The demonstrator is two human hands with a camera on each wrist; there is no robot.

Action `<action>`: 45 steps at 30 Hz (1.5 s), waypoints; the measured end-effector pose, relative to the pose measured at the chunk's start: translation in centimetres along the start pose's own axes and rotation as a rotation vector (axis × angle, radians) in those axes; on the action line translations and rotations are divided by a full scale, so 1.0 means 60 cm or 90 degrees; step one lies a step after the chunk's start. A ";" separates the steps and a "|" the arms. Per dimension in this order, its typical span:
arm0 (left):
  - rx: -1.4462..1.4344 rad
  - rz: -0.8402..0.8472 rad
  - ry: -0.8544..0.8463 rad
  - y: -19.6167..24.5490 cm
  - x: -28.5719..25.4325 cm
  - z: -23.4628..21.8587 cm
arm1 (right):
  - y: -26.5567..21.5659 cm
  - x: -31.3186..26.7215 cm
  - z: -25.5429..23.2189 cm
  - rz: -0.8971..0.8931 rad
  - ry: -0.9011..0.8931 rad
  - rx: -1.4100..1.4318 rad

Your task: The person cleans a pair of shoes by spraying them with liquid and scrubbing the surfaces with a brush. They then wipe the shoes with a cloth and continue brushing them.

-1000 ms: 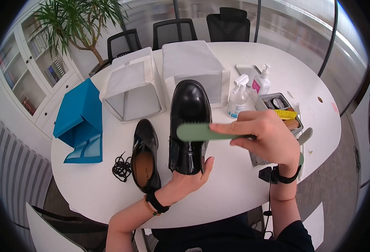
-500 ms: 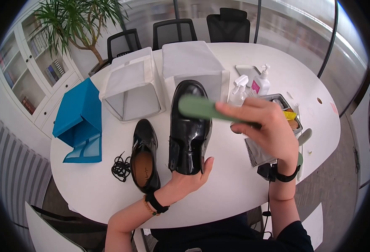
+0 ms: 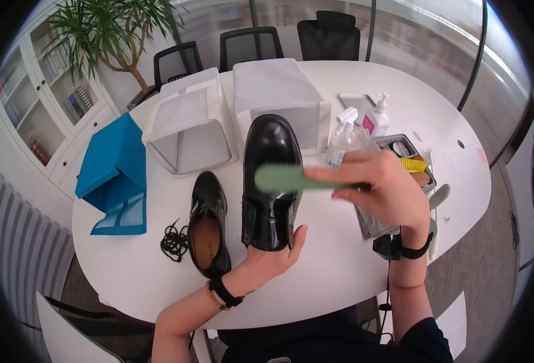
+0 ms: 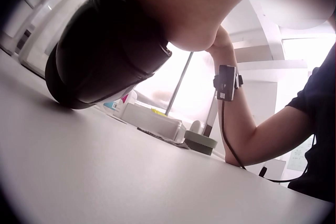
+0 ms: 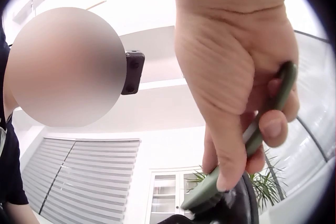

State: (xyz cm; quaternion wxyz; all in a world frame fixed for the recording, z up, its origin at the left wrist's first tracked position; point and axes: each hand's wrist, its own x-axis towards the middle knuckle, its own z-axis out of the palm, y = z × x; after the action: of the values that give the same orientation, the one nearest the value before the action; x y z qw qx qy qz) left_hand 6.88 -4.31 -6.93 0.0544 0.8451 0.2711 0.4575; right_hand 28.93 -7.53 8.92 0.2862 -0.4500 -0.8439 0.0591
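Observation:
In the head view a glossy black dress shoe is held toe away over the table. My left hand holds it at the opening, the fingers hidden by the shoe and the thumb outside on the right. My right hand grips a green-handled brush, index finger stretched along its back. The brush lies across the shoe's upper, just above the lace flaps. In the right wrist view its bristles face the black leather. A matching shoe stands on the table to the left, beside a bundle of black laces.
Two white fabric boxes and a blue fabric bin stand behind and left. To the right are a spray bottle, a pump bottle, a grey tray of supplies and a grey cloth partly under my right hand.
The brush moved up toward the toe, then came back down to the middle of the upper. My left hand and the shoe stayed almost in place.

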 end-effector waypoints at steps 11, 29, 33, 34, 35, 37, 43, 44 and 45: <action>0.026 0.009 -0.005 0.000 0.000 0.000 | 0.002 0.000 0.001 0.019 0.000 0.031; 0.038 0.040 0.022 -0.003 -0.001 0.004 | 0.016 0.001 0.004 0.013 0.077 0.058; 0.007 0.007 -0.009 0.000 0.000 0.001 | 0.009 0.002 0.004 -0.003 -0.004 0.068; 0.028 0.026 -0.003 0.000 0.000 0.000 | 0.003 0.005 0.005 0.033 0.072 0.030; 0.028 0.026 -0.003 -0.001 -0.001 0.001 | 0.001 0.006 0.007 0.033 0.072 0.031; 0.028 0.031 0.017 -0.003 -0.001 0.004 | 0.002 0.008 0.010 0.055 0.175 0.033; -0.001 0.001 0.028 0.002 0.004 0.001 | 0.002 0.002 0.004 0.013 0.038 0.026; -0.001 0.001 0.028 0.001 0.003 0.001 | -0.001 0.004 0.005 0.028 0.071 0.009; 0.009 0.011 0.015 -0.001 0.000 0.003 | -0.003 0.005 0.007 0.028 0.070 0.009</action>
State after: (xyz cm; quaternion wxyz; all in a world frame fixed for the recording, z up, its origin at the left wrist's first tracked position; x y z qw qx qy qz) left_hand 6.97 -4.22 -7.04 0.0410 0.8425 0.2675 0.4658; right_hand 28.45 -7.33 8.76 0.3341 -0.4687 -0.8164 0.0463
